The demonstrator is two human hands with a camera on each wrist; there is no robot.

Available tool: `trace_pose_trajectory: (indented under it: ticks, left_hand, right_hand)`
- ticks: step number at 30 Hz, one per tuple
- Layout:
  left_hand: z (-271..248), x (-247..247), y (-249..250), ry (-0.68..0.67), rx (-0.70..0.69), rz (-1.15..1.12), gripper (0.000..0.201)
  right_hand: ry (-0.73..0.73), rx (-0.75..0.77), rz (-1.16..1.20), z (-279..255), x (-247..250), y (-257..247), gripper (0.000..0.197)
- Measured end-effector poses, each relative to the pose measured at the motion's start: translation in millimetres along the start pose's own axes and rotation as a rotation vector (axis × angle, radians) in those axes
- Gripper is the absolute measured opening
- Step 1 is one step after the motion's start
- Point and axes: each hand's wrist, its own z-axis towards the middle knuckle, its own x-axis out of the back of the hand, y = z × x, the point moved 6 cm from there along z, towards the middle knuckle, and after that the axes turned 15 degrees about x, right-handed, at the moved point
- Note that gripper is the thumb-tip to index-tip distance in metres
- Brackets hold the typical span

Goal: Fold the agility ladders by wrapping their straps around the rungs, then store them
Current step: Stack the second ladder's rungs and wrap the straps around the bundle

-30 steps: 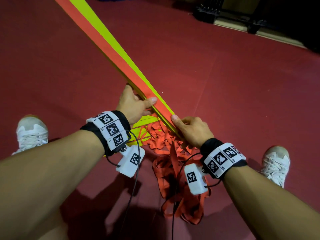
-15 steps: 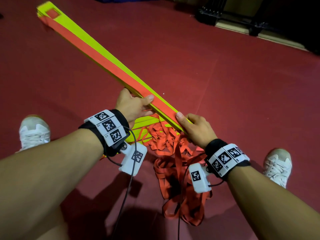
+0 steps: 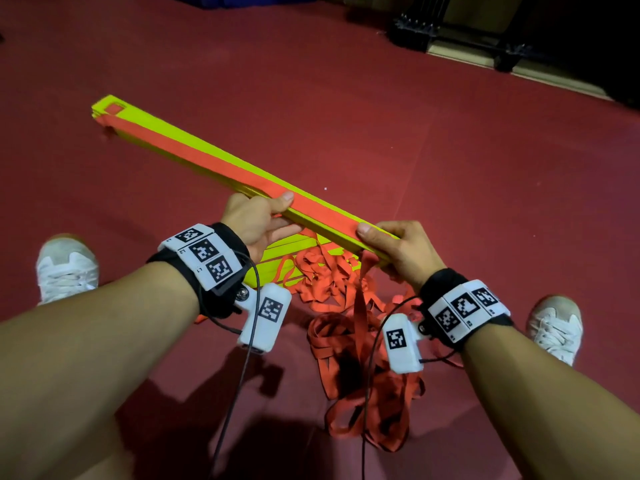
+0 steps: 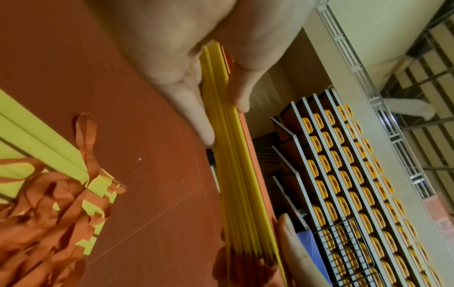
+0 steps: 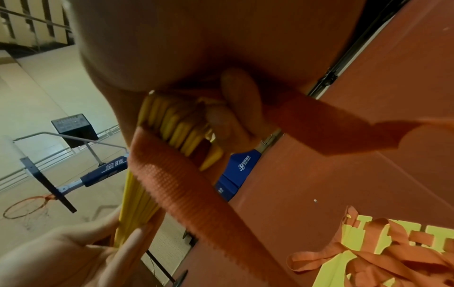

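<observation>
I hold a stacked bundle of yellow-green ladder rungs above the red floor, with an orange strap laid flat along its top. My left hand grips the bundle near its middle, thumb pressed on the strap. My right hand grips the near end, thumb on the strap too. The left wrist view shows the rung edges pinched between thumb and fingers. In the right wrist view the rung ends sit under my fingers, and the strap hangs from them. Loose orange strap trails down to a pile.
A second ladder's yellow-green rungs lie on the floor under my hands, tangled in orange straps. My white shoes stand either side. Dark equipment frames line the far edge. Stacked seating and a basketball hoop stand beyond.
The rung bundle has swung and drawn toward me, so its far end is now in view. Both hands kept their grip, and the right hand rose slightly.
</observation>
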Motion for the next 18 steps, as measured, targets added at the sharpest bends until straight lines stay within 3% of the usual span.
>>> trace_pose_trajectory:
  ticks: [5, 9, 14, 18]
  left_hand:
    - [0.4, 1.9, -8.7, 0.009, 0.069, -0.053, 0.032]
    - [-0.7, 1.7, -11.6, 0.016, 0.089, -0.096, 0.033]
    - [-4.3, 0.1, -16.5, -0.005, 0.121, -0.127, 0.037]
    - [-4.8, 2.6, -26.7, 0.032, 0.195, -0.006, 0.031]
  right_hand:
    - [0.079, 0.005, 0.016, 0.1, 3.2, -2.9, 0.048]
    - [0.076, -0.041, 0.186, -1.6, 0.4, -11.1, 0.046]
    - [0.05, -0.073, 0.19, 0.3, -0.1, -10.8, 0.055]
    - [0.057, -0.119, 0.219, 0.6, 0.9, -7.5, 0.05]
